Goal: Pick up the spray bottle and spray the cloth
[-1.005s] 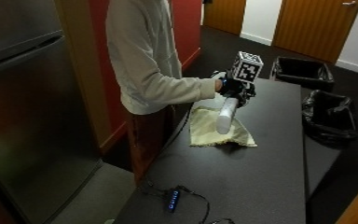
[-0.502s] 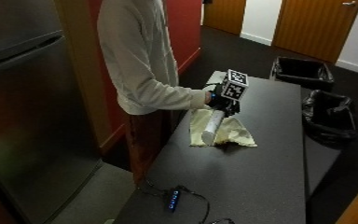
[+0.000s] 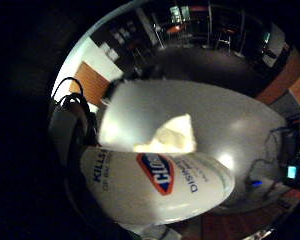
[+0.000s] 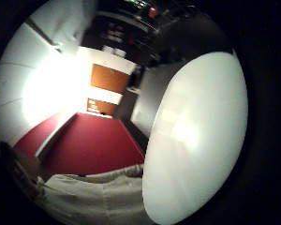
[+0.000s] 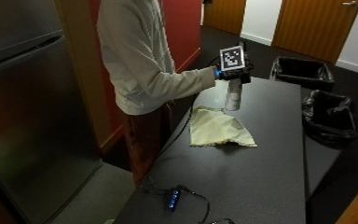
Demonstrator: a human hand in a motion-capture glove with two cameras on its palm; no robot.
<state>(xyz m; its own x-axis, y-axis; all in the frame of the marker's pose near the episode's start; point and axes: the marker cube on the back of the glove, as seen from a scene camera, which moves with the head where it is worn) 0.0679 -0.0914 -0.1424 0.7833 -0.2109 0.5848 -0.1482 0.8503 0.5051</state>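
Cables and a small blue-lit hub (image 5: 174,199) lie at the near end of the dark table (image 5: 272,168); farther along, the yellow cloth (image 5: 218,129) lies crumpled flat. Beyond and above it, the gloved right hand (image 5: 231,73) wraps its fingers round the spray bottle (image 5: 233,94), lifted clear of the surface. Pickup looks done; next, the nozzle needs aiming down at the cloth before squeezing.

Right hand (image 5: 231,73) mostly hidden behind marker; finger curl round bottle (image 5: 233,94) too small to tell. Bottle nozzle and trigger hidden in all 3 views. Bottle label (image 3: 162,173) cut short by curve, text partly unreadable. Cloth (image 5: 218,128) lower part hidden behind bottle in little-finger palm view. Surface (image 5: 259,158) near end cut off by edge.
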